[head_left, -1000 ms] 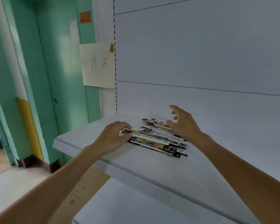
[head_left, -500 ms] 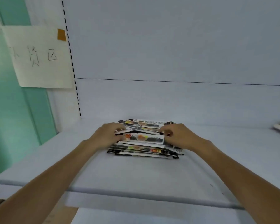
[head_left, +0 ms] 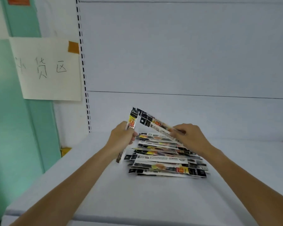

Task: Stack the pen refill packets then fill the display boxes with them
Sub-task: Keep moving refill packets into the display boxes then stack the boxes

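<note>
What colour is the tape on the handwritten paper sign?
Orange-brown tape, clearest in the head view.

White shelf with back panel; slotted upright at its left edge; handwritten sign, fixed by brown tape, overlapping a green wall.

Handwritten "货区" on taped paper sign

Bright packets on a pale shelf
The pen refill packets are white with black ends and yellow, orange and red patches. The shelf is pale blue-grey. The shelf post has a row of black slots. The paper sign is cream with black writing, its tape brown. The wall is green.
</note>
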Tool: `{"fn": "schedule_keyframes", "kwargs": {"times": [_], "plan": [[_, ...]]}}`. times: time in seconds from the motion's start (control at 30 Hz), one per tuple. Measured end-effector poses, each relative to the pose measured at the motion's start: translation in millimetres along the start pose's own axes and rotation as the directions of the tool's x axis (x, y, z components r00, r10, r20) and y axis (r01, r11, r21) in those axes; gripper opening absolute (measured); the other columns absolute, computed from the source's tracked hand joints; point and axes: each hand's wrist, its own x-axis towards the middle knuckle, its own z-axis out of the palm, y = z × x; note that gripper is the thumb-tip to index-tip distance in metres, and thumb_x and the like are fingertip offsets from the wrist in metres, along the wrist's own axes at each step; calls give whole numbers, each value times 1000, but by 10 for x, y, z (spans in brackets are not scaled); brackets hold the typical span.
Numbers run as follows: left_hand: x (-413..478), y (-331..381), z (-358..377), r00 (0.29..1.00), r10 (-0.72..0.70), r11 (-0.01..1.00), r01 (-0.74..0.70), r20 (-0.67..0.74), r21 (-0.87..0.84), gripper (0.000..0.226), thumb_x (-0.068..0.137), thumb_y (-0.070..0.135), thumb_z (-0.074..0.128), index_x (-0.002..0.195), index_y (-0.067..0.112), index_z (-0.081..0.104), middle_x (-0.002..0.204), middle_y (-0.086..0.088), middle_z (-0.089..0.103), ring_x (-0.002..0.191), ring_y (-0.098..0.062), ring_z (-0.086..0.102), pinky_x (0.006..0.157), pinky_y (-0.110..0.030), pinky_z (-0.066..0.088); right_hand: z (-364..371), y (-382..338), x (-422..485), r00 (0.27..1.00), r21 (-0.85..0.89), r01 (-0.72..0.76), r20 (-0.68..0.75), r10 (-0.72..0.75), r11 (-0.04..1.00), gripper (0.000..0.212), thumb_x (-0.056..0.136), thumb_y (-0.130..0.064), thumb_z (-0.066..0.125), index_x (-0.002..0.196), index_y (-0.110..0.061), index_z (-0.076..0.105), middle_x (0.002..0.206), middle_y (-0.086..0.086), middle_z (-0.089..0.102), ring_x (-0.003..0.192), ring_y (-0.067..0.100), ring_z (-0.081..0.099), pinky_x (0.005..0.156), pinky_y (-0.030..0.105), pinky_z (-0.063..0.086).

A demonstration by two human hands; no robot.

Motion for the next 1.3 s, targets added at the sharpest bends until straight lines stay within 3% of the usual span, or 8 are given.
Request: {"fn": "schedule_keyframes", "kwargs": {"times": [0.2,0.5,0.67,0.83,0.93,1.07,1.2,1.3], "plan": [[-19,1,164,989,-145,973,147,27,-180,17,90,24,55,99,9,54,79,-3,60,68,-16,53,74,-32,48,206,-295,-34,999,29,45,15,-45,999,26,87,-27,63,65,-30,49,63,-11,51,58,5,45,51,16,28],[-38,88,-35,949,-268,834,314,165,-454,11,94,7,44,94,2,54,83,-11,58,69,-19,57,59,-27,48,147,-342,-117,955,-13,-118,271,117,993,31,87,-26,64,70,-22,39,71,-7,46,57,5,43,47,16,31],[-103,54,-80,930,-294,744,367,221,-559,20,98,13,37,93,2,53,87,-13,61,74,-19,63,59,-27,56,52,-340,-109,936,-98,-141,311,165,985,15,86,-25,64,90,-15,54,84,-3,53,67,7,46,55,19,35],[-70,114,-80,949,-279,749,309,144,-586,16,97,8,37,90,2,50,87,-13,60,73,-22,62,71,-31,53,39,-523,-105,988,240,-152,18,152,959,22,89,-37,58,90,-15,62,73,-2,60,55,7,48,48,15,35],[-105,199,-42,971,-182,750,241,158,-616,17,95,6,36,93,0,51,89,-15,60,75,-23,62,75,-34,52,88,-771,-141,972,440,-216,184,148,872,25,95,-31,50,92,-9,64,68,-2,57,53,9,46,50,17,35],[-211,282,-16,979,-67,722,181,193,-667,11,88,6,39,85,5,50,78,-14,54,63,-25,53,55,-33,46,211,-945,-197,906,610,-369,406,124,701,22,98,-24,44,89,-12,61,75,1,61,61,9,55,67,25,44],[-248,303,-66,997,-41,807,74,70,-586,9,92,10,51,97,6,57,80,-8,63,70,-19,61,59,-30,51,213,-940,-210,907,582,-299,420,35,756,31,97,-33,44,93,-10,64,81,1,64,75,14,59,75,31,51],[-312,301,-98,990,-13,778,97,139,-620,14,96,12,45,92,8,58,73,-1,60,68,-15,58,53,-28,49,207,-912,-235,926,527,-224,376,11,820,50,92,-48,46,88,-3,68,75,0,63,72,13,58,71,31,57]]}}
